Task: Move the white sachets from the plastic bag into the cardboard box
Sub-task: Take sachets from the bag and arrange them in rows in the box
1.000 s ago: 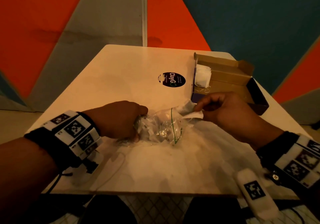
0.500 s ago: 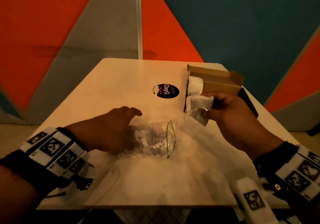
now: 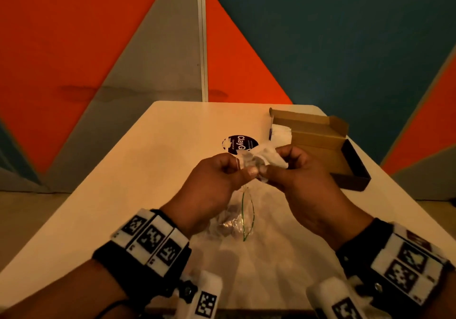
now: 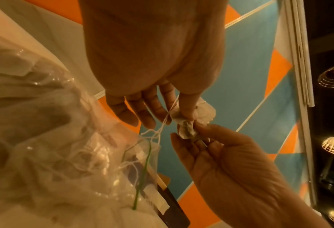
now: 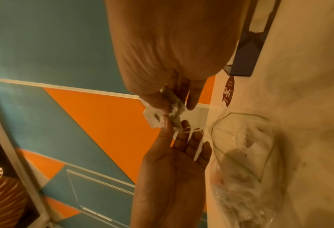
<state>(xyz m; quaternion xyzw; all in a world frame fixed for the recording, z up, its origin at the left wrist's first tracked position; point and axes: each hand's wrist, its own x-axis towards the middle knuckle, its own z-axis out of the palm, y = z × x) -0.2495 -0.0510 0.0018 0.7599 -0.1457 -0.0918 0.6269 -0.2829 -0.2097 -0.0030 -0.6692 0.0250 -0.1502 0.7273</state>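
Nearest, the clear plastic bag [image 3: 237,220] lies on the pale table [image 3: 123,195], its green-edged mouth open, more white sachets bunched inside. Just above it both hands meet in the air. The left hand [image 3: 217,178] pinches a crumpled white sachet [image 3: 261,157] between thumb and forefinger, its other fingers loosely spread; the right hand [image 3: 303,178] pinches the same sachet from the other side. Thin white strings [image 4: 158,131] trail from the sachet down into the bag. Farther back stands the open cardboard box [image 3: 320,143], holding white sachets [image 3: 280,133], beside a dark round sticker [image 3: 240,142].
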